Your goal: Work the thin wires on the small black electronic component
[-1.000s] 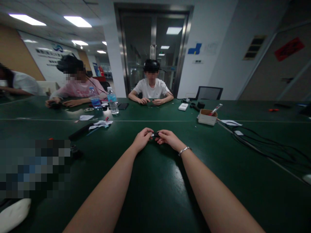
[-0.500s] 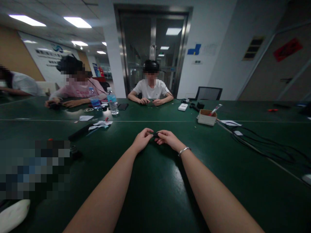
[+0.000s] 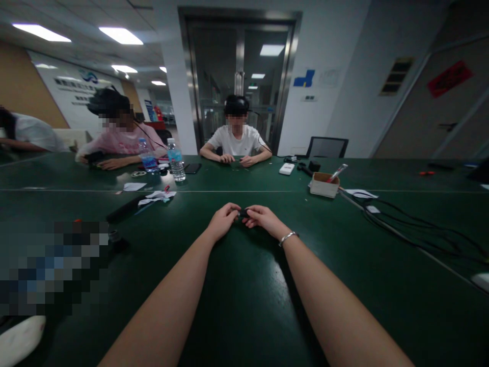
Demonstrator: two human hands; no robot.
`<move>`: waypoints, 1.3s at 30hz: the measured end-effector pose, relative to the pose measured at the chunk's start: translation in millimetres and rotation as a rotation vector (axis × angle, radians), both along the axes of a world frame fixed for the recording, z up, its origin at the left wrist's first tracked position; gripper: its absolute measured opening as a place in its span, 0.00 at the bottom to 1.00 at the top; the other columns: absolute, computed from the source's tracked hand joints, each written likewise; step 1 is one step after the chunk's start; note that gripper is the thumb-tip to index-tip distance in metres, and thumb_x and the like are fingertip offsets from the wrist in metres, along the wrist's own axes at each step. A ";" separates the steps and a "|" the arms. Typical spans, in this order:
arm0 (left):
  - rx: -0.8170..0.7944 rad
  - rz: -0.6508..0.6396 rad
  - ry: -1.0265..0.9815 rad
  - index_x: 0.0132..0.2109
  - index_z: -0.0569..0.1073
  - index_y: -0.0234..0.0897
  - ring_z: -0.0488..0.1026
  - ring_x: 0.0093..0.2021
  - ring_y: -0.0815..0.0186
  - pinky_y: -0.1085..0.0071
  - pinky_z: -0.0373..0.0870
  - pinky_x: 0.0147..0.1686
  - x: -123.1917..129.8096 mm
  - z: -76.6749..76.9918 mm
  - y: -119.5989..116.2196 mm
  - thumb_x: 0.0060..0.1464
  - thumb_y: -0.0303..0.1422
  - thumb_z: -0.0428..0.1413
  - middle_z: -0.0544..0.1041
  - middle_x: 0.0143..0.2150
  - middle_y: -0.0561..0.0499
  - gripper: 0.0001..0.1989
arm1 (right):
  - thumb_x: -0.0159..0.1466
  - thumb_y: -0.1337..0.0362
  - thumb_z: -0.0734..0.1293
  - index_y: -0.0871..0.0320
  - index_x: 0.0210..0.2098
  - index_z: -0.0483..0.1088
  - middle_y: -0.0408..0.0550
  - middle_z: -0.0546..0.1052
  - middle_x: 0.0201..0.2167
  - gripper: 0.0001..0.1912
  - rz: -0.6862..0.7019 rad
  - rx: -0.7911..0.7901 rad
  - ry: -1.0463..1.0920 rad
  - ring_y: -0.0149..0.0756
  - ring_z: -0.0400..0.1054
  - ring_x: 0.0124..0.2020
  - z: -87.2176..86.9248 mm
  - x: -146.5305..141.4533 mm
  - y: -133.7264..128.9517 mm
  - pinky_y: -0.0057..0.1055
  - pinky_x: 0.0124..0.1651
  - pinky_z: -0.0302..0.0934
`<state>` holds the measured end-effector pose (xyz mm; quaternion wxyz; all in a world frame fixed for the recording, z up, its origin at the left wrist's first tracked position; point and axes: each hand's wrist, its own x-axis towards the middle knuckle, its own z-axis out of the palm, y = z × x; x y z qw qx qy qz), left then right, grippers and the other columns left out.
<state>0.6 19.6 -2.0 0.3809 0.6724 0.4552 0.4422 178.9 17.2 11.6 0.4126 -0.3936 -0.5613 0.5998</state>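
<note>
Above the green table [image 3: 244, 285], my left hand [image 3: 223, 220] and my right hand [image 3: 264, 219] meet in front of me. Between them is a small black object [image 3: 243, 213], too small and dark to name. The thumb and fingers of my right hand pinch its right end. My left thumb and forefinger close on its left end, where a small lighter part shows. Fingers cover much of it. A silver bracelet [image 3: 288, 238] circles my right wrist.
An open box [image 3: 324, 186], black cables [image 3: 416, 224] and a white box [image 3: 286, 168] lie to the right. Water bottles [image 3: 176, 162], paper scraps [image 3: 158, 195] and a dark bar [image 3: 126, 209] are at the left. People sit across the table and at far left.
My hands stay nearly in place around the small black object, with only slight finger movement. At the left, the person in pink has moved a hand holding something dark.
</note>
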 end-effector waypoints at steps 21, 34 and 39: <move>-0.006 -0.012 0.005 0.42 0.73 0.34 0.66 0.24 0.71 0.75 0.61 0.25 1.1 1.4 -1.2 0.56 0.39 0.47 0.72 0.25 0.52 0.16 | 0.65 0.72 0.61 0.64 0.37 0.67 0.47 0.77 0.24 0.04 0.010 0.005 -0.002 0.25 0.71 0.21 0.0 0.2 -0.4 0.19 0.27 0.67; 0.010 0.016 0.020 0.44 0.73 0.36 0.69 0.30 0.69 0.74 0.63 0.29 0.0 5.2 -4.8 0.55 0.37 0.48 0.74 0.31 0.51 0.14 | 0.63 0.69 0.64 0.63 0.38 0.68 0.48 0.77 0.24 0.04 0.008 0.015 0.007 0.26 0.71 0.22 -3.1 1.1 2.1 0.20 0.27 0.68; 0.031 -0.003 0.044 0.44 0.73 0.36 0.68 0.29 0.69 0.74 0.63 0.28 -0.3 3.5 -3.4 0.55 0.39 0.49 0.74 0.30 0.50 0.15 | 0.64 0.70 0.63 0.63 0.38 0.68 0.47 0.77 0.25 0.03 0.005 0.010 -0.004 0.25 0.71 0.22 -2.6 0.8 1.6 0.20 0.28 0.68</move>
